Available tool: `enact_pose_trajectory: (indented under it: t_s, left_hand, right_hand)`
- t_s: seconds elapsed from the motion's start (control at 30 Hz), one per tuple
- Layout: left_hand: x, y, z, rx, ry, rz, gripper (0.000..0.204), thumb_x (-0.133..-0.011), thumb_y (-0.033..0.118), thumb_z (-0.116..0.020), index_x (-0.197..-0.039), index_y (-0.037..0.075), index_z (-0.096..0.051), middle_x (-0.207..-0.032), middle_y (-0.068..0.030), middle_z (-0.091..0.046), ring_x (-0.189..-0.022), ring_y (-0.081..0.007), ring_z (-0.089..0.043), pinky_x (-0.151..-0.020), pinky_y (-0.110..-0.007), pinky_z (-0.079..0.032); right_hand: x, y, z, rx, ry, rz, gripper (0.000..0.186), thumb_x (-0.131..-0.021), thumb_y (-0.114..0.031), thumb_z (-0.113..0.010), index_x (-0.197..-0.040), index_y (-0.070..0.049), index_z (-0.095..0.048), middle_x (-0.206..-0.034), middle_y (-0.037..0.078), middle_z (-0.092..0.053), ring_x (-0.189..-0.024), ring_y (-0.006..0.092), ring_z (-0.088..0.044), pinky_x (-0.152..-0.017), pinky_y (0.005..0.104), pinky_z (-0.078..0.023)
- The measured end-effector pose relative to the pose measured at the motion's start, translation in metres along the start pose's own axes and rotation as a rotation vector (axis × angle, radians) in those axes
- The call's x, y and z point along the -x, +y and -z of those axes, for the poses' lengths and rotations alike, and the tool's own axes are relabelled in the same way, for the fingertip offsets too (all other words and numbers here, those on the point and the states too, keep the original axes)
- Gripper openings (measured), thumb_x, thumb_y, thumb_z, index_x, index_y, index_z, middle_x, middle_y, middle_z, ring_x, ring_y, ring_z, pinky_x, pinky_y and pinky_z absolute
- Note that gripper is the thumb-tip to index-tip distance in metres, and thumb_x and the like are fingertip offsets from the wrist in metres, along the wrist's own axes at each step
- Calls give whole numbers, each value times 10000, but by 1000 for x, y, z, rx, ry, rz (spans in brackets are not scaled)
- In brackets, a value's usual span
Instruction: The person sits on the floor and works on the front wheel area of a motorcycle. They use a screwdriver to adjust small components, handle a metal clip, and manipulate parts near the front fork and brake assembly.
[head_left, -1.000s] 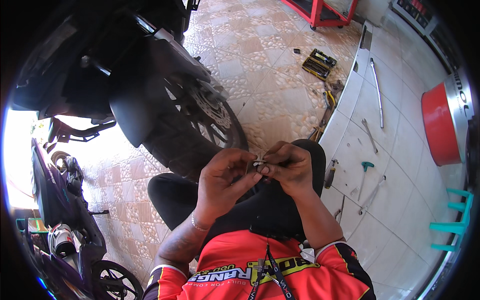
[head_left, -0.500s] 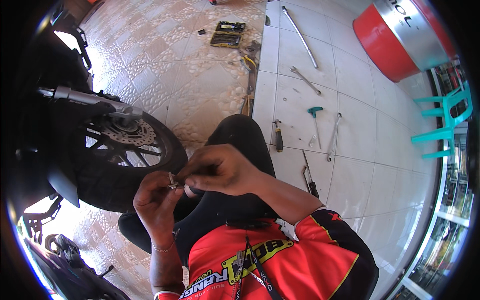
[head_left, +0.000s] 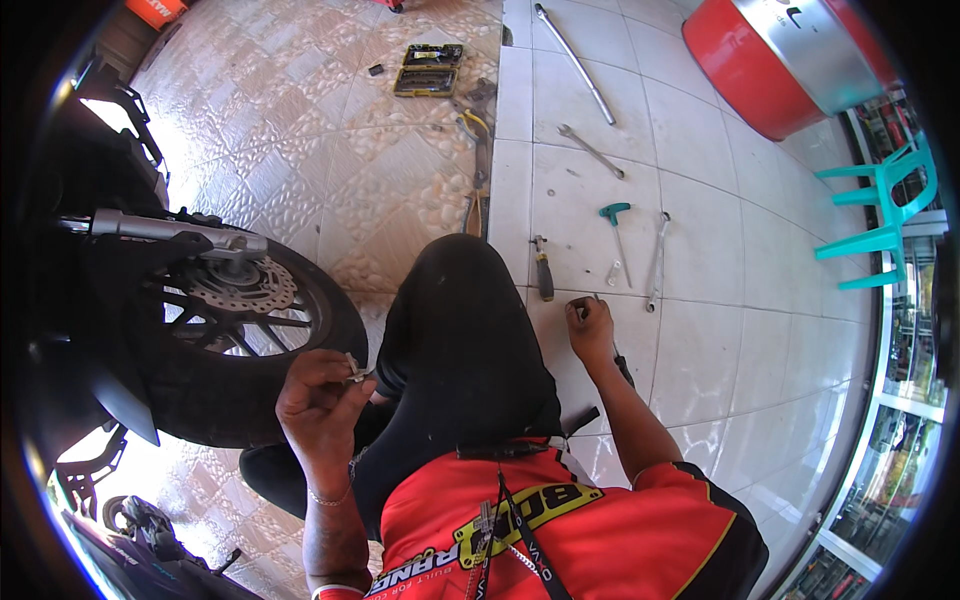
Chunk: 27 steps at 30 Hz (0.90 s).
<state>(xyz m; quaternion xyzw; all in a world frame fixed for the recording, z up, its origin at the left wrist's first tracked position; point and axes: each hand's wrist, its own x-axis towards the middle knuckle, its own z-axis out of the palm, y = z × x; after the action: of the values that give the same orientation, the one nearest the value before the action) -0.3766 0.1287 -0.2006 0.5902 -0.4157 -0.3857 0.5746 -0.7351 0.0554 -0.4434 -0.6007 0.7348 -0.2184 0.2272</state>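
My left hand [head_left: 318, 405] is raised beside the motorcycle wheel [head_left: 335, 330], pinching a small metal part [head_left: 355, 369] between thumb and fingers. What kind of part it is, I cannot make out. Past my bent knee, my right hand [head_left: 590, 328] is down at the white tiles with its fingers curled closed; whatever they hold, if anything, is hidden. Just left of it lies a short tool with a black and yellow handle [head_left: 544, 278]. A dark tool handle [head_left: 624, 368] shows partly behind my right wrist.
On the tiles lie a green T-handle wrench [head_left: 615, 213], two spanners [head_left: 658, 262] and a long metal bar [head_left: 575, 62]. Pliers [head_left: 473, 127] and an open tool case [head_left: 428, 72] lie farther left. A red and silver drum [head_left: 745, 70] and turquoise chair [head_left: 890, 200] stand at right.
My right hand has left the small metal part and moved right, down to the tools on the tiles. My left hand still holds the part. The view has shifted slightly.
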Motion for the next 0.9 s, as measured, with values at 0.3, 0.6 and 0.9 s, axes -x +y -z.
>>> enact_pose_trajectory:
  t_s: [0.3, 0.6, 0.9]
  left_hand:
    - [-3, -4, 2, -26, 39, -25, 323, -713, -178, -753, -928, 30, -633, -1013, -59, -596, -840, -69, -566, -663, -182, -444]
    - [-7, -7, 2, 32, 45, -8, 309, -725, -181, -748, -929, 16, -626, -1025, -75, -587, -879, -100, -602, -733, -208, -508]
    - [-8, -6, 3, 19, 57, 5, 305, -725, -189, -741, -923, 13, -626, -1035, -76, -585, -878, -104, -607, -731, -209, -506]
  right_hand:
    - [-48, -7, 13, 32, 114, 229, 173, -843, -115, -692, -1005, -57, -673, -1025, 172, -627, -991, 373, -606, -891, 441, -489]
    - [-197, -21, 1, 109, -98, 449, 286, -834, -122, -716, -1117, -76, -700, -1004, 151, -654, -939, 301, -651, -836, 399, -520]
    - [-251, -47, -19, 268, -394, 541, 210, -811, -104, -748, -1015, -70, -713, -948, 132, -710, -952, 295, -670, -865, 390, -532]
